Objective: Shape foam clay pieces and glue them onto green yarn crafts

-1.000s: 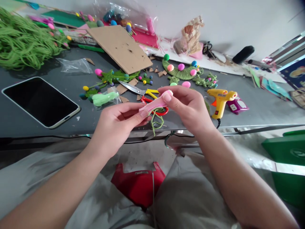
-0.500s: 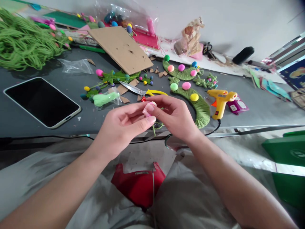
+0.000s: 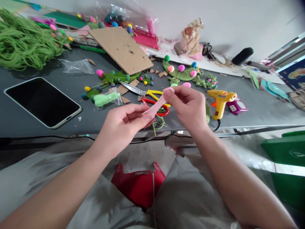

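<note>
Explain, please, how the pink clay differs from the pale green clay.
The pink clay is drawn out between the left hand and right hand; the pale green clay lies in clear plastic on the table. The pink clay is a thin strip, the pale green clay a thicker lump. Both look soft and pastel.

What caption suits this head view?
Left hand and right hand hold a narrow pink strip at a long grey table.

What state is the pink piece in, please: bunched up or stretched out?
Stretched out: the pink piece spans the gap between the left hand and right hand as a strip.
</note>
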{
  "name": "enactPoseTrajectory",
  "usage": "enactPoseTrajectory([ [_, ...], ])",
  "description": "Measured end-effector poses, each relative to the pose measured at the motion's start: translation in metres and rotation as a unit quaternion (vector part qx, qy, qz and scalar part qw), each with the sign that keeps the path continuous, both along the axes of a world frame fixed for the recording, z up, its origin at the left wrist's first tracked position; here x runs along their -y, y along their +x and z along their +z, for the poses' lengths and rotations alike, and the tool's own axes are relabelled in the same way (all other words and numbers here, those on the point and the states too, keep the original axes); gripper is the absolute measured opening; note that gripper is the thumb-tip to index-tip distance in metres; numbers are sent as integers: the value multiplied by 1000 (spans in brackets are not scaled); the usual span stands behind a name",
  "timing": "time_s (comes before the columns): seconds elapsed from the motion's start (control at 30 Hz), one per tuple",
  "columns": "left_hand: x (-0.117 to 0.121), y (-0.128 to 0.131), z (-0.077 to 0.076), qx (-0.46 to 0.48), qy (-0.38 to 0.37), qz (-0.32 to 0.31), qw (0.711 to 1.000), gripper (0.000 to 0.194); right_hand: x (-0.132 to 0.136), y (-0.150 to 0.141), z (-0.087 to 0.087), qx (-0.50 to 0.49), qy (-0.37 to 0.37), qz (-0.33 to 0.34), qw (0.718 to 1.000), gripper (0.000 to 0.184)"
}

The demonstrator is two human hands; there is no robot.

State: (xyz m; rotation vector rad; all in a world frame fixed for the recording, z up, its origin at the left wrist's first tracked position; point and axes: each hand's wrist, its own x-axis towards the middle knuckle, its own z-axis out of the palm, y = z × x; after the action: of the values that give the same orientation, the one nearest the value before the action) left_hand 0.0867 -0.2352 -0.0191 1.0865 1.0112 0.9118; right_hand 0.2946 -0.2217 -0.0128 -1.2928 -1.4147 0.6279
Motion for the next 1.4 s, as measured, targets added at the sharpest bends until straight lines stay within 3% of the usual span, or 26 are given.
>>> enactPoseTrajectory([
  [0.07,1,0,-1,9,12,-17,1000,32,-2,6,1,-12,-26,11,1000,40],
  [0.23,2,-1,-4,70,9,-22,997,39,3,-9,-6,-78,-117,138,980,60],
  [0.37,1,-1,-4,20,45,29,998,27,11,-30,-10,-109,-121,178,970,44],
  [0.53,0,-2,0,-27,49,33,998,26,13,-31,-9,-135,-92,180,970,34],
  [0.8,0,-2,0,-17,21,15,1000,30,-5,-3,-7,-82,-30,19,996,47],
  [0.87,0,-3,-1,18,1,-4,1000,38,-3,-4,-6,-90,-37,29,995,57],
  [1.0,1,-4,-2,89,-6,-21,996,42,7,-18,-8,-94,-111,134,980,70],
  [1.1,1,-4,-2,51,34,0,998,34,13,-28,-9,-82,-127,188,970,50],
  [1.2,1,-4,-1,-26,91,22,995,28,15,-32,-7,-73,-123,188,972,32],
  [1.4,-1,-5,-2,-65,125,26,990,31,10,-25,-5,-81,-89,157,980,26],
])
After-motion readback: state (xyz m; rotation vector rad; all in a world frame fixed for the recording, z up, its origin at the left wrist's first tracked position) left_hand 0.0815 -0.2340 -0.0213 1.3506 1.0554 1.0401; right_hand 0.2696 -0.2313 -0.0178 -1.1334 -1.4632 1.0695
